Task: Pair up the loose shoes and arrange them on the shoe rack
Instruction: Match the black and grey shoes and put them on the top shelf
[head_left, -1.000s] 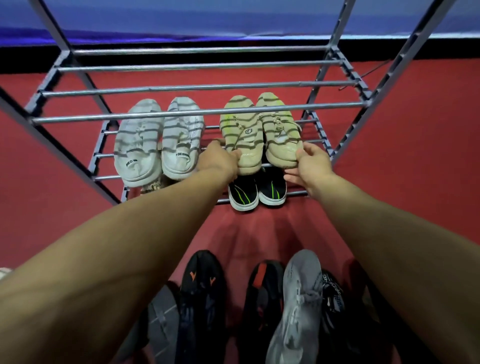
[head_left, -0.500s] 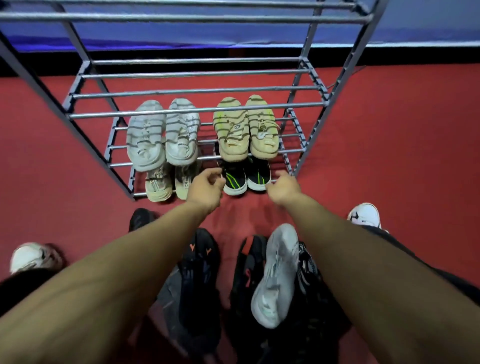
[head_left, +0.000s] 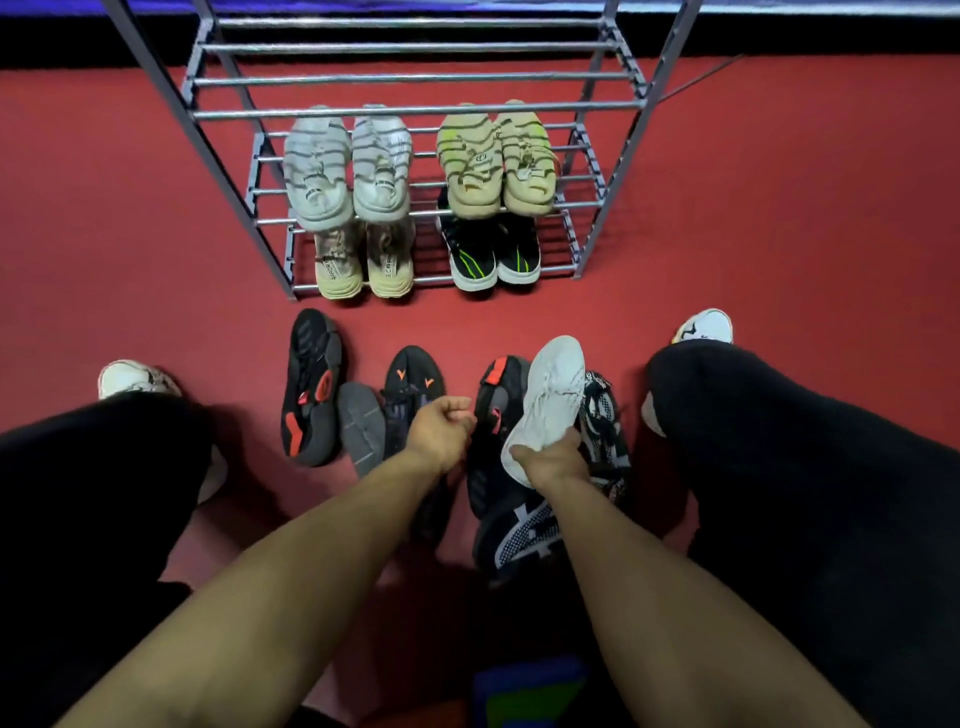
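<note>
A: Both hands have dropped from the rack; right grip (head_left: 550, 460) is clamped on the white shoe's (head_left: 553, 395) heel, left grip (head_left: 441, 428) loosely curled, empty

B: Beyond them, shoe rack (head_left: 415, 111) holds four pairs, so pairing resumes

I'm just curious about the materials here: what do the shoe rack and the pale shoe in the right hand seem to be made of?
The shoe rack looks like metal tubing with a grey satin finish: thin round bars catching highlights. The white shoe held by the right hand seems a soft knit or mesh fabric, matte and creased; its exact textile is unclear.
</note>
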